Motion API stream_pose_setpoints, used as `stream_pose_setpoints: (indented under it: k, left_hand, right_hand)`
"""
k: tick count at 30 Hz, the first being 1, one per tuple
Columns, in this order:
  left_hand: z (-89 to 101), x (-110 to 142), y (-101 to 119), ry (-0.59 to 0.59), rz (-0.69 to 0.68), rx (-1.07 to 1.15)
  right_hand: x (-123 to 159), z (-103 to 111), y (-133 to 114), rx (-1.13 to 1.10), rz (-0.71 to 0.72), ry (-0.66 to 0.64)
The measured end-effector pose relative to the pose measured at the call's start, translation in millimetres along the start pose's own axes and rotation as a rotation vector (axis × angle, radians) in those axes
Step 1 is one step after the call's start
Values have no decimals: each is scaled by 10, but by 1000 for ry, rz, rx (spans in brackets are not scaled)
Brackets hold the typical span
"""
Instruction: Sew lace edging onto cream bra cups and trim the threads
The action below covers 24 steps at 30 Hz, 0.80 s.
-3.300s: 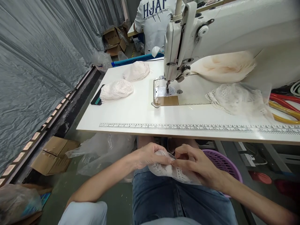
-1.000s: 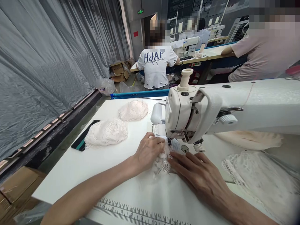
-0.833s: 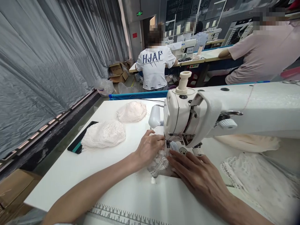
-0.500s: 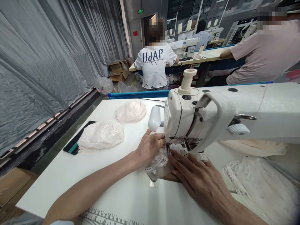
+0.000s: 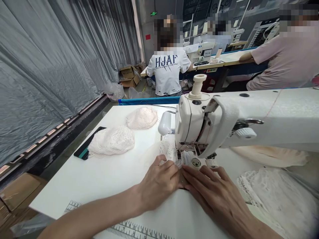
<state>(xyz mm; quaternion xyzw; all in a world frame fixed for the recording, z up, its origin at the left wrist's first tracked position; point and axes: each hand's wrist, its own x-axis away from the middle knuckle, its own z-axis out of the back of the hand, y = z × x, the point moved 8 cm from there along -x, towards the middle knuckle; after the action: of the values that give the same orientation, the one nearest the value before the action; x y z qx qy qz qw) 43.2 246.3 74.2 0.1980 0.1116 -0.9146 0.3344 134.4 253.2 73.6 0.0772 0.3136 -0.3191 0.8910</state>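
Observation:
My left hand (image 5: 159, 181) and my right hand (image 5: 211, 192) lie side by side on the white table (image 5: 104, 176), just in front of the needle of the white sewing machine (image 5: 224, 122). Both press a small white lace piece (image 5: 170, 152) flat with the fingers together. Most of the lace has passed behind the presser foot. The fingertips nearly touch the foot.
Two lace cup piles (image 5: 112, 144) (image 5: 142, 118) lie at the table's left, one on a dark phone-like slab (image 5: 83, 151). More lace (image 5: 274, 196) sits at the right. A printed ruler (image 5: 139, 230) runs along the near edge. Other people (image 5: 166, 68) sit at benches behind.
My hands brought the lace up from my lap to the machine. Since half a second ago the lace has fed backward under the foot and both hands have slid toward me.

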Motion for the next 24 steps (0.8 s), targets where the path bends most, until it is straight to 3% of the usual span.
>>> stream_pose_setpoints:
  k: [13,24]
  left_hand:
    - [-16,18,80,-28,70,-119]
    - [-134,7,-46,-128,151,-110]
  right_hand:
    - [52,22,9,-68,-28,-8]
    - [13,3,24,-71,-30,-29]
